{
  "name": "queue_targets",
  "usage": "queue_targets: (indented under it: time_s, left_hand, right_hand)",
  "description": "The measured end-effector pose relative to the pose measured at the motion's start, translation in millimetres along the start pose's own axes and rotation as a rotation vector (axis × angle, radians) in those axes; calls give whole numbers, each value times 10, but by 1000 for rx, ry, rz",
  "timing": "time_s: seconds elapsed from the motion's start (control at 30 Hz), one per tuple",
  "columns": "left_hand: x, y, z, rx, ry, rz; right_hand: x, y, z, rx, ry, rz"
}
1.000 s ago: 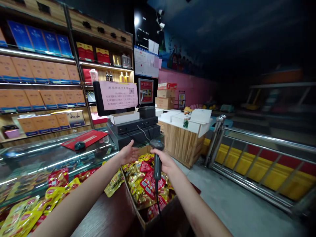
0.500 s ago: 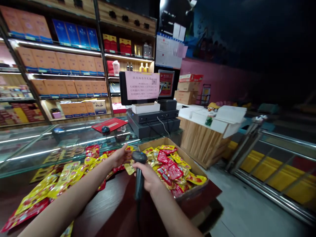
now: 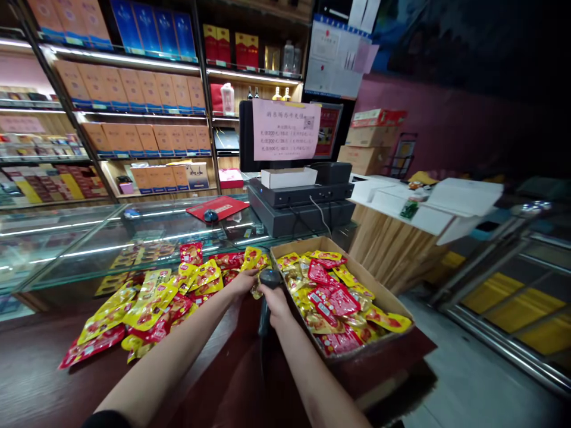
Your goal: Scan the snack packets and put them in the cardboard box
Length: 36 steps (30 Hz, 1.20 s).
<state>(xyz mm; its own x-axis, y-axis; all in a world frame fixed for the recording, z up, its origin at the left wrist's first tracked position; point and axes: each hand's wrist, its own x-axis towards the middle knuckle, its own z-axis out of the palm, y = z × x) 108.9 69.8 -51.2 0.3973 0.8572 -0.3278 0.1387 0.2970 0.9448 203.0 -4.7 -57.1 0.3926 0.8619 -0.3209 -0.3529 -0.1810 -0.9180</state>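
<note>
My right hand (image 3: 275, 300) is wrapped round a black handheld barcode scanner (image 3: 264, 321), its head up and its handle pointing down. Just left of the scanner head, my left hand (image 3: 244, 283) is closed on a small yellow snack packet (image 3: 256, 291), partly hidden by the fingers and scanner. Beyond that hand, another yellow packet (image 3: 252, 258) shows. A loose heap of red and yellow snack packets (image 3: 154, 300) lies on the dark counter to the left. On the right, close to my right hand, stands an open cardboard box (image 3: 392, 300) filled with similar packets.
A glass display counter (image 3: 102, 238) runs behind the heap, with a computer mouse (image 3: 210, 216) on a red mat (image 3: 232, 206). A monitor with a pink notice (image 3: 285, 134) stands above a dark cash drawer (image 3: 303, 217). Metal railing (image 3: 504, 333) is at right.
The view has shifted, so the counter things sit further right. My left hand has moved in beside the scanner and its fingers have closed on a packet. My right hand keeps hold of the scanner.
</note>
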Motion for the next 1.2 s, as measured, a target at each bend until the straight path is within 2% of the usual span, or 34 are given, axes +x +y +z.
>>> queue_targets:
  time_s: [0.1,0.2,0.27,0.33,0.4,0.47,0.6,0.77,1.0,1.2]
  left_hand:
    - [-1,4,-44,29,17,-70]
    - [-72,8,-110,45,-7,-127]
    - [-156,13,-148,38,-61,-153]
    - [-252,19,-181,-33,-164,-166]
    - [-338,14,-213,-145,-254,-167]
    - [-402,-13,-250,-230,-284,-168]
    - [-466,-121,-334,-274,-224,-174]
    - [-479,-206,-424,-328,-74,-188]
    - [-357,-195,-540,-313,-3,-193]
    - [-314,-81,-583,-283,6,-158]
  right_hand:
    - [-33,12,-24,12,-3,5]
    - [-148,-1,-56,21,-62,-31]
    - [-241,-31,-71,23,-117,-98]
    - [-320,-72,-81,24,-167,-155]
    - [-376,-113,-89,29,-215,-167]
    - [-419,-153,-101,47,-260,-152]
    - [-536,-242,-163,67,-321,-102]
    - [-722,-299,-275,-21,-392,52]
    - [-827,-125,-354,-198,-431,72]
    - [-870,-19,-365,-231,-455,52]
